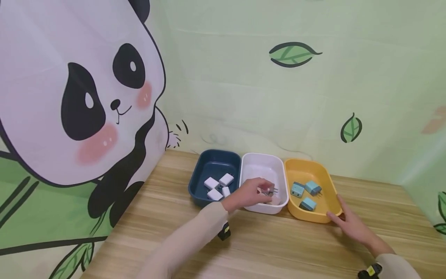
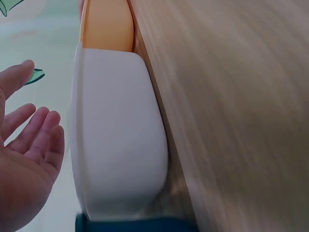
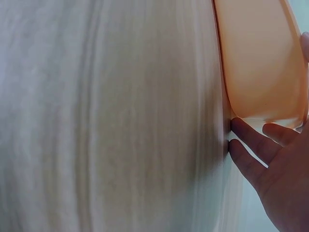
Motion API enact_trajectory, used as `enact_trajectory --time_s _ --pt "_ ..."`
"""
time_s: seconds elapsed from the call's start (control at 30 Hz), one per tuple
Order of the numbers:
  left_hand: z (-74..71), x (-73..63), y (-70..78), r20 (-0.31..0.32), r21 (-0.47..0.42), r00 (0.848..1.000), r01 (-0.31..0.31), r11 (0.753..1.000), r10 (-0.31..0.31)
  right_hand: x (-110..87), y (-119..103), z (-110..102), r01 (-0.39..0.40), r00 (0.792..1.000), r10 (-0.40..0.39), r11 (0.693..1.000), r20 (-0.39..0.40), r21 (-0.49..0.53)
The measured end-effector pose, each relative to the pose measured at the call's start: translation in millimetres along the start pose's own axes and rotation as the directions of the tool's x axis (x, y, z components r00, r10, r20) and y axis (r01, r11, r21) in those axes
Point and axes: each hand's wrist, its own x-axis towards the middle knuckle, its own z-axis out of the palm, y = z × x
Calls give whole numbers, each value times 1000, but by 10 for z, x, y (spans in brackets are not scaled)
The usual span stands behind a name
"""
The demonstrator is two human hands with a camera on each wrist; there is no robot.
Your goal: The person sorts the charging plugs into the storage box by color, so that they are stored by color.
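Note:
My left hand [image 1: 250, 193] is over the white bin [image 1: 265, 157], its thumb and fingers apart and loosely bent. Nothing shows between them in the left wrist view. Just under the fingertips lie plug chargers [image 1: 274, 200], pinkish and greyish with metal prongs, partly hidden by the hand. On the right, my right hand [image 1: 352, 223] rests its spread, fairly straight fingers against the end of the yellow bin [image 1: 331, 190]. Blue plug chargers [image 1: 308, 204] lie inside that bin.
To the left stands a navy bin [image 1: 216, 153] with several white plug chargers [image 1: 211, 183]. All three bins sit side by side on the wooden table [image 1: 278, 244], close to the wall cloth [image 1: 226, 89] printed with a panda and leaves.

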Motion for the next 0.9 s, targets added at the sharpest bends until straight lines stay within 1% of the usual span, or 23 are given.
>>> enact_trajectory --time_s 0.17,0.43,0.5,0.67,0.73,0.8,0.9 --pt "-80 -182 -60 -23 -17 999 24 1000 -24 -18 -1 14 -8 1000 8 1000 -7 -11" --pt "-255 -441 -151 -59 35 998 6 999 -4 -22 24 68 -17 1000 17 1000 -25 -7" --pt "-308 -508 -187 -72 51 997 2 999 2 -17 22 76 -9 999 8 1000 -34 -16" --pt "-410 -674 -301 -113 67 993 -34 997 41 -43 -1 87 22 998 -23 999 -63 -24" --pt "-446 -738 -341 -130 61 991 -36 998 43 -66 -16 89 39 996 -40 999 -82 -20" --pt "-480 -799 -370 -145 58 989 -21 998 29 -92 -37 88 49 993 -52 998 -102 -27" --pt "-523 -881 -399 -162 66 987 -10 998 21 -125 -65 84 68 988 -76 996 -131 -63"
